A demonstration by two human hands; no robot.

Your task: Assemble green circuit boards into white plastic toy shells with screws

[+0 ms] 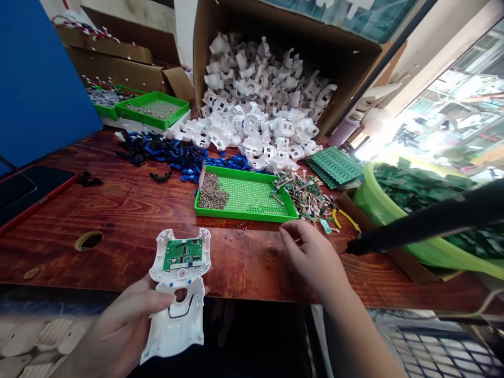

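My left hand (132,315) is closed round the lower part of a white plastic housing (179,294), held face up at the near edge of the wooden table (129,210). A green circuit board (183,253) sits in the housing's upper half. My right hand (311,257) rests on the table to the right, its fingers pinched together near a few loose screws (236,233); what they pinch is too small to make out. A black tool (425,220) juts in from the right, its tip beside my right hand.
A green tray (246,197) holds a heap of screws. Behind it lie wired small boards (305,197), blue parts (169,152), and white housings (255,110) spilling from a cardboard box. A green tub (397,210) of boards stands right, more green trays (153,110) back left.
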